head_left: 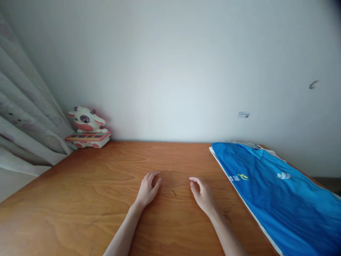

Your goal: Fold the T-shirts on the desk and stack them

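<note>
My left hand [147, 188] is over the wooden tabletop [170, 220], its fingers loosely curved and the thumb apart from them. Nothing is in it. To its right, across a gap of bare wood, my right hand [203, 195] mirrors it, thumb and fingers apart with nothing between them. Whether either hand rests on the wood or hovers just above, I cannot tell. A blue shirt [269, 188] with white and yellow-green prints lies flat on the right side, over some white cloth. My right hand is the nearer one to it, without touching.
A toy cow with a small keyboard [89, 128] stands in the far left corner. Beside it hangs a pale curtain [29, 106] along the left edge. A white wall [170, 71] rises behind the table, with a small label [243, 115] and a hook [313, 84] on it.
</note>
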Available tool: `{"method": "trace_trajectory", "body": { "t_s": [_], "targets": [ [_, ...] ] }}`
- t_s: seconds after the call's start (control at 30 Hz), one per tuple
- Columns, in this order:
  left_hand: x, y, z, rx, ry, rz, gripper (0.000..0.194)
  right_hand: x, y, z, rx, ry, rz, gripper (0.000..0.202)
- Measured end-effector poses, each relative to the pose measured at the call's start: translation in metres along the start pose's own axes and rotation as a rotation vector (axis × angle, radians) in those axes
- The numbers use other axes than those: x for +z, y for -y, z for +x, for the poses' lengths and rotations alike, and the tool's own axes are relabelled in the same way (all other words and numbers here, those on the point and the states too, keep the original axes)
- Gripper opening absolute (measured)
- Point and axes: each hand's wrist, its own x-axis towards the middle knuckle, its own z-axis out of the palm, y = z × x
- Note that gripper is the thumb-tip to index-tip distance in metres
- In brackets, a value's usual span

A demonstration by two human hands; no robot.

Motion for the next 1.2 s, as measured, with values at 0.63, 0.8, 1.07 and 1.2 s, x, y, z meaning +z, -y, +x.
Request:
{"method": "trace_trajectory", "body": {
  "t_s": [0.63, 0.8, 1.07, 1.2],
  "targets": [
    [-0.010, -0.025, -0.010, 0.160, 0.106, -0.110, 0.024, -0.211, -0.052, 0.011, 0.910, -0.312, -0.823, 0.073],
    [-0.012, -0.026, -0.011, 0.159, 0.170, -0.094, 0.026, -0.225, -0.060, 0.011, 0.910, -0.159, -0.725, 0.044],
    [-0.010, -0.024, -0.011, 0.136, 0.162, -0.075, 0.027, -0.177, -0.012, 0.034, 0.666, -0.278, -0.546, 0.045],
    [-0.006, -0.019, -0.013, 0.145, 0.113, -0.088, 0.038, -0.094, 0.044, 0.040, 0.430, -0.220, -0.273, 0.046]
  ]
}}
